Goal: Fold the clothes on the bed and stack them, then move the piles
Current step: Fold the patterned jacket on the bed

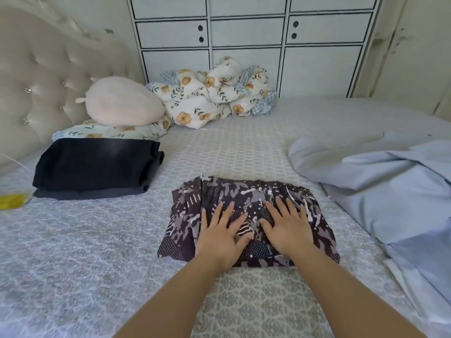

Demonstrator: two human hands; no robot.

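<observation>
Bed (97, 252): folded garment (244, 198) lengthwise left-right

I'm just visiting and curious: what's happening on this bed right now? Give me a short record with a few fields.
Activity: a person is flattening a folded patterned garment on the bed
Left hand: open, fingers spread, pressing flat on the garment
Right hand: open, fingers spread, pressing flat beside the left
Finished pile: dark folded clothes stacked at the left, apart from the patterned garment
Not yet folded: light blue fabric lying rumpled at the right
Also on the bed: pink plush pillow, floral quilt bundled at the far side
</observation>
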